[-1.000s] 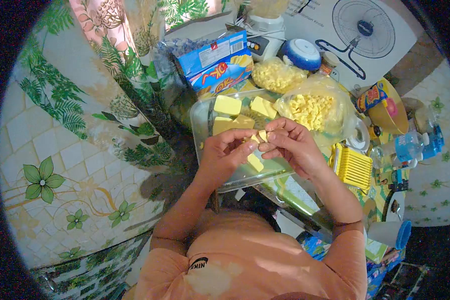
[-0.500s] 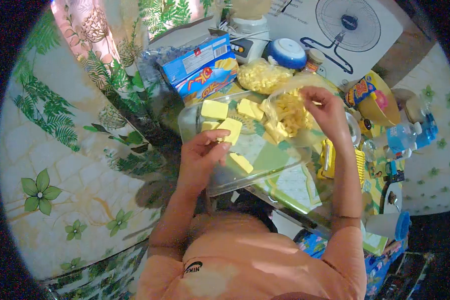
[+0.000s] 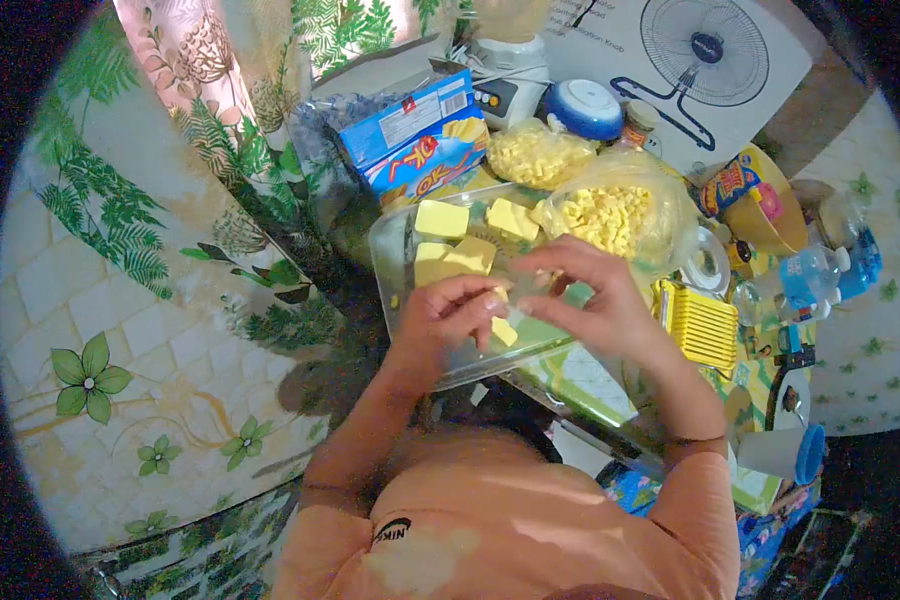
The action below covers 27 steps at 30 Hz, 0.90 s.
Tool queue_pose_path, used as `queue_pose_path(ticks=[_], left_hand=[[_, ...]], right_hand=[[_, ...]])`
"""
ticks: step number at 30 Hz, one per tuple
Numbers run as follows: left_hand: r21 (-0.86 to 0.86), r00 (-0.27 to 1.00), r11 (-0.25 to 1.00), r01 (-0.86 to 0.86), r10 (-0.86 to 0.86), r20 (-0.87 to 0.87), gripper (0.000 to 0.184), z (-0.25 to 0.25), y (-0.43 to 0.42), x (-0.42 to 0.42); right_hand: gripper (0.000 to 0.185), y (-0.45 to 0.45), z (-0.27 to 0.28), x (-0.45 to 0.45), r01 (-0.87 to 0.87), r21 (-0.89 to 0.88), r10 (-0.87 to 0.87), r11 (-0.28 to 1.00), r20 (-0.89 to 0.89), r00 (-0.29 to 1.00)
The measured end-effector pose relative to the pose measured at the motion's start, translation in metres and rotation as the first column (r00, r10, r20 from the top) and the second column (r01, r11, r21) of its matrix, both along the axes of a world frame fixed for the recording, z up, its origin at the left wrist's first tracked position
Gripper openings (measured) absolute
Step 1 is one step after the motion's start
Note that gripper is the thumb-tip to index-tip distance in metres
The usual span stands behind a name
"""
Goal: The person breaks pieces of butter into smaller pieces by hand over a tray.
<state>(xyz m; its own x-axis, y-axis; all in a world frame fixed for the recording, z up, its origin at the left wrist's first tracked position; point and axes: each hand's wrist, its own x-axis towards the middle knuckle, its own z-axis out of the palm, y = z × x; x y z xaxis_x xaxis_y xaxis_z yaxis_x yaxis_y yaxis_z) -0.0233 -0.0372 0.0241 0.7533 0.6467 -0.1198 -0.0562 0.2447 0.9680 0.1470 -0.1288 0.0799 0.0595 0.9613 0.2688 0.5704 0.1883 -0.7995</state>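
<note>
My left hand (image 3: 450, 315) is closed, pinching a small yellow piece (image 3: 501, 293) that looks like cheese between thumb and fingertips. Facing it, my right hand (image 3: 595, 300) has its thumb and fingers apart; nothing clear shows between them. Both hands hover over a clear plastic tray (image 3: 382, 265). Several flat yellow blocks (image 3: 442, 219) lie in the tray's far half, and a smaller yellow slab (image 3: 504, 331) sits just beyond my left fingertips. Past my right hand rests a clear plastic bag (image 3: 670, 215) with many small yellow cubes (image 3: 610, 215) in it.
A second bag of yellow cubes (image 3: 540, 155) lies behind, beside a blue box (image 3: 415, 135). Further back stand a blender base (image 3: 510, 85) and a blue bowl (image 3: 583, 108). At right are a yellow ribbed object (image 3: 705, 328), plastic bottles (image 3: 810, 278) and a cup (image 3: 775, 455).
My right hand has come down from the bag to the tray, near my left hand. The flat block by my left hand now lies in the tray; a small piece is in its fingers.
</note>
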Motion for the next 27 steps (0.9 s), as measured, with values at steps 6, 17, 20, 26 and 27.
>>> queue_pose_path(ticks=[6, 17, 20, 26, 27], left_hand=[[-0.031, 0.995, 0.996, 0.089, -0.088, 0.036, 0.02, 0.003, -0.005, 0.001], [-0.045, 0.996, 0.999, -0.018, 0.022, 0.088, 0.025, 0.008, -0.003, 0.003], [-0.056, 0.992, 0.997, -0.055, 0.061, 0.114, 0.027, 0.009, -0.001, 0.0], [-0.037, 0.98, 0.996, -0.076, 0.081, 0.183, 0.028, -0.003, 0.002, -0.004], [-0.026, 0.982, 0.997, -0.076, 0.08, 0.169, 0.027, -0.005, 0.003, -0.004]], right_hand=[[0.022, 0.001, -0.009, -0.003, -0.086, 0.113, 0.064, 0.99, 0.182, 0.981], [0.017, 0.003, -0.009, 0.005, 0.06, -0.167, -0.119, 0.984, -0.368, 0.922], [0.019, 0.005, -0.013, 0.008, 0.016, -0.238, -0.131, 0.971, -0.478, 0.868], [0.016, 0.008, -0.021, 0.001, -0.077, -0.262, -0.079, 0.962, -0.537, 0.84], [0.015, 0.008, -0.024, 0.001, -0.085, -0.254, -0.062, 0.963, -0.52, 0.852]])
